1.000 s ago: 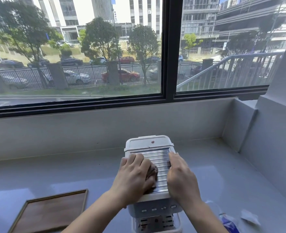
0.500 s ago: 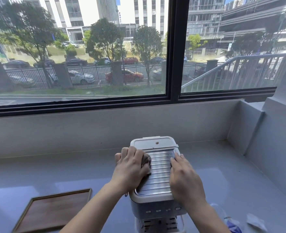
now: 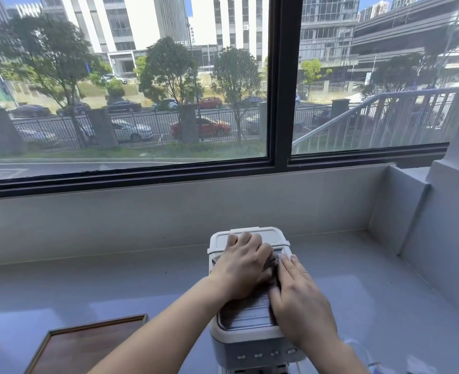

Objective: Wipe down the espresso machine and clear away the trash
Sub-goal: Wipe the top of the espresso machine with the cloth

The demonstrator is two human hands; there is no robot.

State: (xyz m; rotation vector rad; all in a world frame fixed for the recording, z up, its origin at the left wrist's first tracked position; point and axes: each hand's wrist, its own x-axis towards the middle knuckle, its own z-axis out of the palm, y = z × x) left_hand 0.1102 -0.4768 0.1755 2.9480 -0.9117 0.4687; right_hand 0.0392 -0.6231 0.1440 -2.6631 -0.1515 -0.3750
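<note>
1. The espresso machine (image 3: 250, 330) stands on the desk (image 3: 115, 287) below the window.
2. On its ribbed top, the left hand (image 3: 243, 268) presses a dark cloth (image 3: 272, 261), fingers curled over it.
3. The right hand (image 3: 301, 300) lies flat and empty beside it.
4. Wiping looks underway; wrappers (image 3: 420, 364) right of the machine remain.

cloth (image 3: 272, 261) mostly hidden under left hand (image 3: 243, 268); espresso machine (image 3: 245, 344) base and tray (image 3: 88, 346) cut off below.

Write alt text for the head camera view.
Both hands press a dark cloth on top of a white espresso machine, left hand beside right hand. It stands on a grey counter under a window; a wooden tray lies left.
</note>
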